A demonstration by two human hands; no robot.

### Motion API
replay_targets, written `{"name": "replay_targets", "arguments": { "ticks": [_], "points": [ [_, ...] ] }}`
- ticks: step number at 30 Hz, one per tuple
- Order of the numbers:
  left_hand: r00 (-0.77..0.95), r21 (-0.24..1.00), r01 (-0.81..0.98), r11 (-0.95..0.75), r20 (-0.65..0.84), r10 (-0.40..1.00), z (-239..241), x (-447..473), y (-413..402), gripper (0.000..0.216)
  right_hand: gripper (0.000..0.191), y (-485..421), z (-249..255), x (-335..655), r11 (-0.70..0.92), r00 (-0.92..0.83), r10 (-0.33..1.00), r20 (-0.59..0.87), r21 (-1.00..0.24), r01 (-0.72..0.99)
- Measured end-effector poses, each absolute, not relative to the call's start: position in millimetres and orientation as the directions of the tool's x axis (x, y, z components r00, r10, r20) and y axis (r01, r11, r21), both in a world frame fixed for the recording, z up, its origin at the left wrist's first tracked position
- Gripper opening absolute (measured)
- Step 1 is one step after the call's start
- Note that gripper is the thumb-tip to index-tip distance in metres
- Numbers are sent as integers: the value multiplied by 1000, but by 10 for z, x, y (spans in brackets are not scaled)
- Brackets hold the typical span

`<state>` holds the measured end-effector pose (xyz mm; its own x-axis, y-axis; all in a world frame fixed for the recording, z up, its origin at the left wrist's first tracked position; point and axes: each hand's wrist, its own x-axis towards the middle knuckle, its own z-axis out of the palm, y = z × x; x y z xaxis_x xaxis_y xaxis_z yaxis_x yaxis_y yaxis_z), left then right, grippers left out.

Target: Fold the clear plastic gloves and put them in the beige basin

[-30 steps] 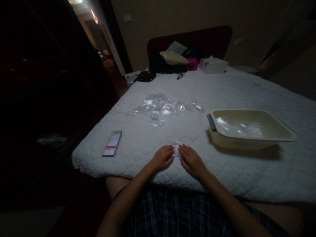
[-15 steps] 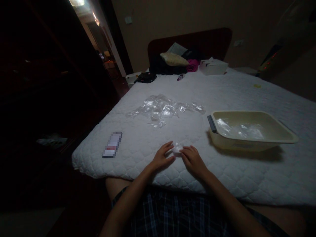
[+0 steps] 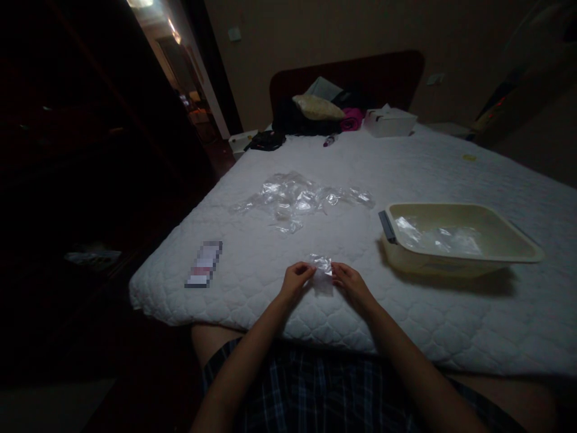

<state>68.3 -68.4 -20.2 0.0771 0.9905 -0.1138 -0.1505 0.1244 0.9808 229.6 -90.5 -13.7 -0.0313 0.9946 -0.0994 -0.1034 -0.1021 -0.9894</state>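
Observation:
A small clear plastic bag (image 3: 323, 278) is spread between my hands just above the near part of the bed. My left hand (image 3: 297, 278) pinches its left edge with thumb and fingertips. On the other side my right hand (image 3: 350, 281) grips the right edge between thumb and fingers. Farther up the bed lies a loose pile of crumpled clear plastic bags (image 3: 293, 195). To the right stands a cream plastic basin (image 3: 460, 262) with grey handles, and more clear plastic bags (image 3: 444, 237) lie inside it.
A phone (image 3: 204, 264) with a blurred-out screen lies on the white quilted bed (image 3: 243, 288), left of my hands. At the far end are a white box (image 3: 390, 123), a yellowish pillow (image 3: 318, 108), a magenta cloth roll (image 3: 352, 119) and a dark bag (image 3: 267, 141).
The plastic bag was bunched between my fingers and is now opened out flatter. My left fingers have closed from a spread pose into a pinch on its edge.

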Motion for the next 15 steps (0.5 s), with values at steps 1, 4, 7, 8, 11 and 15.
{"name": "replay_targets", "arguments": {
  "ticks": [1, 4, 7, 8, 11, 15],
  "points": [
    [78, 980, -152, 125, -114, 990, -203, 688, -683, 31, 41, -904, -141, 2285, -105, -35, 994, -102, -989, -104],
    [102, 977, -150, 152, -137, 985, -213, 700, -687, 33, 37, -903, -150, 2242, -91, -19, 996, -90, -993, -71],
    [151, 966, -144, 214, -193, 970, -217, 700, -700, 37, 29, -902, -192, 2212, -53, -11, 999, -53, -998, -35],
    [172, 965, -138, 224, -200, 965, -214, 695, -705, 37, 28, -902, -214, 2209, -43, -7, 999, -43, -999, -29],
    [222, 969, -121, 215, -184, 957, -189, 664, -722, 36, 29, -912, -267, 2218, -32, 1, 999, -32, -999, -25],
    [282, 967, -139, 215, -170, 944, -160, 615, -737, 31, 31, -929, -260, 2236, -31, -10, 999, -30, -998, -45]
  ]
}}
